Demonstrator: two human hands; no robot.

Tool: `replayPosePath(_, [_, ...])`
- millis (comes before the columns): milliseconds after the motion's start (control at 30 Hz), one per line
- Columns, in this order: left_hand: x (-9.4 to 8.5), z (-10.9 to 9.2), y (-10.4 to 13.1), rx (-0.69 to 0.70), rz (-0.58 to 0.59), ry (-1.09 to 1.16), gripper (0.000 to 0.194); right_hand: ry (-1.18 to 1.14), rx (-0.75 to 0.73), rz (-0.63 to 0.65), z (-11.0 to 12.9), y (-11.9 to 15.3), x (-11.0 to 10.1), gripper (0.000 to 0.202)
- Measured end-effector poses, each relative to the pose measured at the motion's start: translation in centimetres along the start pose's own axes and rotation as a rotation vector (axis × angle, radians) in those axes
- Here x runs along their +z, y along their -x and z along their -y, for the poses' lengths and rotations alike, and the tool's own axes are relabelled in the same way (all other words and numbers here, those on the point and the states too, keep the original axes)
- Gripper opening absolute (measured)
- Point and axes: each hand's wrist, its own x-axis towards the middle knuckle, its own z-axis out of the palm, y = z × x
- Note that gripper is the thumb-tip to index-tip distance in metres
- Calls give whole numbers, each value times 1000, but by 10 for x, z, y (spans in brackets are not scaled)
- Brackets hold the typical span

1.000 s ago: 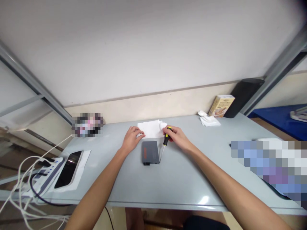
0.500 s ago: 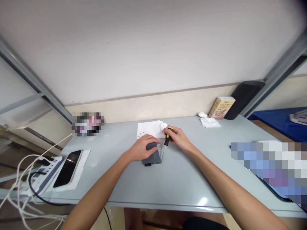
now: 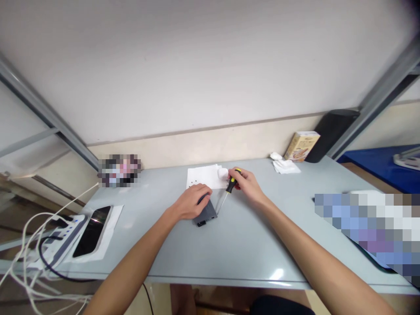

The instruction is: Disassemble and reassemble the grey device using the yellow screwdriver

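My left hand [image 3: 190, 202] lies on a small grey box-shaped device [image 3: 207, 213] on the grey table [image 3: 243, 245] and grips it; the device is turned slightly askew. My right hand [image 3: 247, 184] holds a screwdriver [image 3: 229, 189] with a black and yellow handle. Its thin shaft slants down to the left, with the tip close to the device's right edge. Just behind both hands lies a white sheet of paper [image 3: 203, 177] with a few small dark specks on it.
A phone [image 3: 92, 231] on white paper lies at the left beside a power strip [image 3: 61, 236] with white cables. At the back right are crumpled tissues [image 3: 285, 165], a small carton [image 3: 301, 146] and a black cylinder [image 3: 331, 133]. A wall stands close behind.
My left hand left the white paper and came down onto the grey device, which has turned slightly. My right hand with the screwdriver shifted a little back and right.
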Motion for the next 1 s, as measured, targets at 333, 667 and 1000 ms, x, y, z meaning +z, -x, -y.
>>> replayPosePath(333, [15, 1, 3, -21, -118, 38, 40, -267, 53, -173, 2, -6, -8, 41])
replayPosePath(667, [13, -3, 2, 107, -290, -125, 27, -338, -13, -226, 12, -6, -10, 52])
replayPosePath(1000, [14, 1, 4, 159, -323, -284, 31, -168, -272, -469, 24, 2, -9, 54])
